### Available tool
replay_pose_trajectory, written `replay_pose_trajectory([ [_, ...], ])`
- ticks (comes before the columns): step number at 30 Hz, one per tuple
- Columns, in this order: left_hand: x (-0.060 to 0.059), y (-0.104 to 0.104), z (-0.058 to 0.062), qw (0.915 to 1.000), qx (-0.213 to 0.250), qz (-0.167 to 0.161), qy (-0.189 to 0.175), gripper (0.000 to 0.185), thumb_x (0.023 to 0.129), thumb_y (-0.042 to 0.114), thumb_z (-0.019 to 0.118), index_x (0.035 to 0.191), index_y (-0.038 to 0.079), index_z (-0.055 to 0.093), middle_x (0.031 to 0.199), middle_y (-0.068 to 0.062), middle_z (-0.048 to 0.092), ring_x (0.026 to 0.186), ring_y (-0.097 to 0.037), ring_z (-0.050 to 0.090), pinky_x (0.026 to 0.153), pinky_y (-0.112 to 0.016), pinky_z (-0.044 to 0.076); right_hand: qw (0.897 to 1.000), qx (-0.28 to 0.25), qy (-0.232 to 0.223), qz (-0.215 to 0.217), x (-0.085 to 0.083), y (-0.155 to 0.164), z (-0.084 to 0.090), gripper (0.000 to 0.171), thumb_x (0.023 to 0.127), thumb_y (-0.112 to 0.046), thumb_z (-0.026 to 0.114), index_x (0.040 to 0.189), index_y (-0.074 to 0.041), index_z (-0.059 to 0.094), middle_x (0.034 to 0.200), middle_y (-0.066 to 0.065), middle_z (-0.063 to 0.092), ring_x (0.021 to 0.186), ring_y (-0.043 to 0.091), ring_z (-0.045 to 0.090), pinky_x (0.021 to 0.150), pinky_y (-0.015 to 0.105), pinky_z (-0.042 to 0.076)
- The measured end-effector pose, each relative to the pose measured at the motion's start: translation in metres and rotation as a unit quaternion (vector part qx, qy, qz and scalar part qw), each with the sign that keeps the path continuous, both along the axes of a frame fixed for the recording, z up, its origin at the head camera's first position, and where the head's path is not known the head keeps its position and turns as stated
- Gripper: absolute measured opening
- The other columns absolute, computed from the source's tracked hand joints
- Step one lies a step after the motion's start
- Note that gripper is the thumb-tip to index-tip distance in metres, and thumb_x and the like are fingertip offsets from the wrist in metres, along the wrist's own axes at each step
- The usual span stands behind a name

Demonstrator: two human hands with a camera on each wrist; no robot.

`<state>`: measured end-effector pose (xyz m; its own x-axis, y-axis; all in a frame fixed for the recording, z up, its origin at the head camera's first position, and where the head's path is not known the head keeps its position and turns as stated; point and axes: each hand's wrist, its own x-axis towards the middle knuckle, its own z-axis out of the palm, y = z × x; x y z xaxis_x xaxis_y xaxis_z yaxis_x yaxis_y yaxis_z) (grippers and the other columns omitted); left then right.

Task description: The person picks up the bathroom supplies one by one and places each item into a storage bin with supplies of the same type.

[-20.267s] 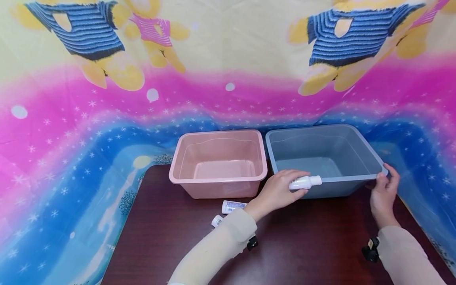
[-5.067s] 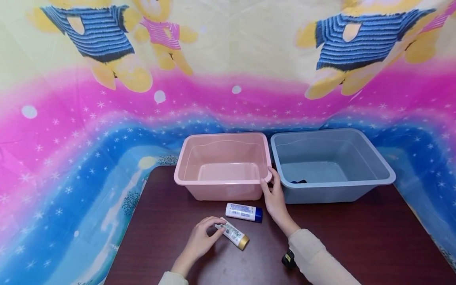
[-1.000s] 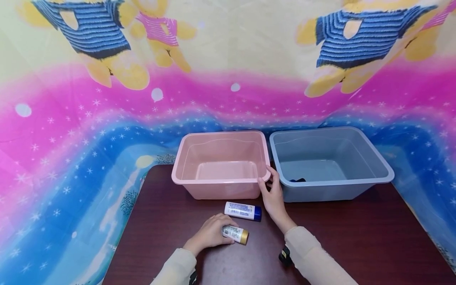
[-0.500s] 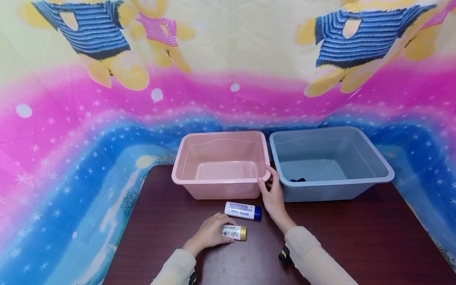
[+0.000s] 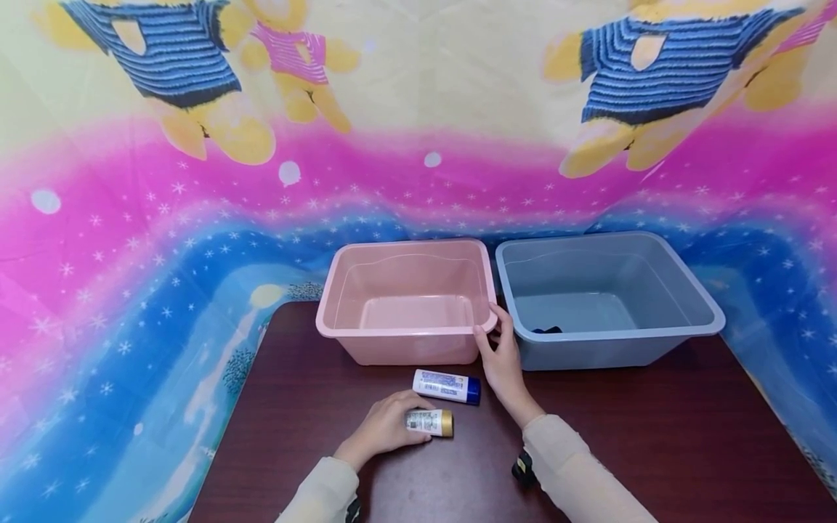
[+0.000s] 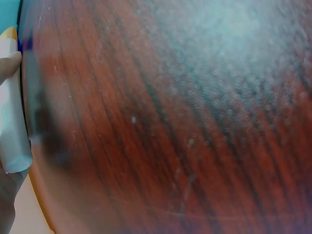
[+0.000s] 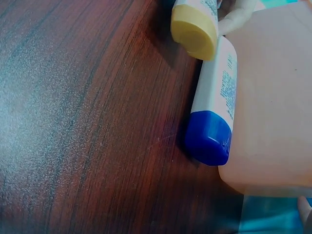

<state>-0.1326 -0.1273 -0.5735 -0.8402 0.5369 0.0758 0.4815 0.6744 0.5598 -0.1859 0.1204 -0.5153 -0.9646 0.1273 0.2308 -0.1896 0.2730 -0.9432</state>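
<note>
Gold-capped tube [image 5: 429, 422] lying on table [image 5: 654, 436]

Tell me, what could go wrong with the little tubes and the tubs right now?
The gold-capped tube lies on its side under the left hand, so it might roll or slip as the fingers close. The blue-capped tube lies just beyond it and could get knocked away across the table. The right hand grips only one corner of the pink tub, so a tug might skew it against the grey tub.

Bare table [image 5: 654, 428] lay open right of the right hand [image 5: 502, 361]; pink tub [image 5: 405, 328] and grey tub [image 5: 608, 341] blocked the rear.
</note>
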Motion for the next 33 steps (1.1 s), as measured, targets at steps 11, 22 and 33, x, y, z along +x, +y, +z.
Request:
replay_pose_trajectory([
  [11,0.002,0.000,0.007,0.9998,0.006,0.020,0.002,0.047,0.073,0.040,0.086,0.117,0.033,0.069,0.112,0.015,0.064,0.088,-0.003,0.058,0.075,-0.028,0.049,1.000,-0.002,0.005,-0.001,0.000,0.000,0.000,0.053,0.102,-0.029,0.056,0.149,-0.024,0.032,0.144,0.016,0.044,0.127,0.031,0.044,0.105,0.057,0.036],
  [22,0.006,-0.002,0.024,0.9997,0.009,0.022,-0.001,0.045,0.076,0.041,0.084,0.118,0.032,0.068,0.113,0.014,0.063,0.092,-0.005,0.059,0.079,-0.031,0.051,1.000,0.000,0.004,-0.005,0.000,0.001,0.000,0.054,0.102,-0.030,0.057,0.149,-0.024,0.033,0.140,0.016,0.046,0.124,0.028,0.046,0.104,0.055,0.037],
  [33,0.007,0.000,0.047,0.9997,0.000,0.005,0.025,0.046,0.078,0.041,0.082,0.121,0.029,0.068,0.116,0.010,0.065,0.097,-0.006,0.059,0.083,-0.033,0.051,1.000,-0.003,0.004,-0.004,0.000,0.000,0.002,0.054,0.102,-0.029,0.057,0.149,-0.023,0.033,0.142,0.018,0.046,0.125,0.028,0.046,0.105,0.052,0.037],
])
